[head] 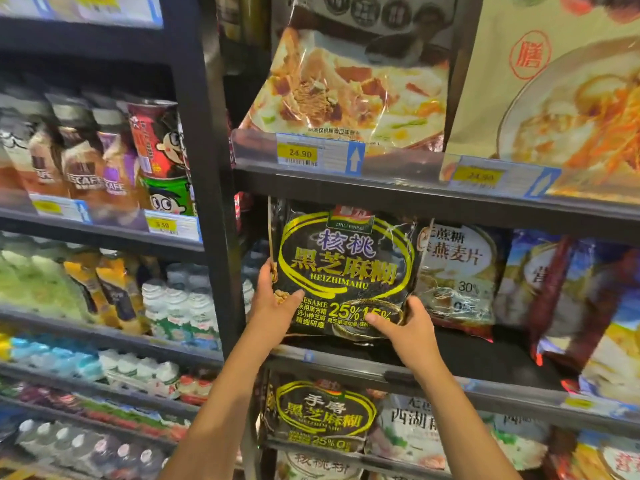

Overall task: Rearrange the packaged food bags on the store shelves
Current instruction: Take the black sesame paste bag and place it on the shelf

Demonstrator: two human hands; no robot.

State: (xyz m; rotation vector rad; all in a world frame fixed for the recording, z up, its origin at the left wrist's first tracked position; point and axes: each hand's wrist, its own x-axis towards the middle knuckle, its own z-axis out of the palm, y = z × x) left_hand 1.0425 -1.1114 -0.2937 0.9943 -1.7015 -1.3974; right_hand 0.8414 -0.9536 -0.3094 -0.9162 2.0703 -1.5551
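Note:
A black bag of sesame paste (346,268) with yellow lettering stands upright on the middle shelf (450,375), at its left end. My left hand (273,306) grips the bag's lower left edge, thumb on the front. My right hand (405,323) holds the lower right corner, thumb across the front. To its right stands a pale oat-flakes bag (457,271), partly behind the black bag. Further right stand blue and red bags (561,289).
Above, large noodle bags (349,88) sit on the upper shelf with price tags (301,154). Below, another black sesame bag (322,414) and white bags (412,431) fill the lower shelf. A black upright post (207,202) divides off drink bottles and cups (104,161) at left.

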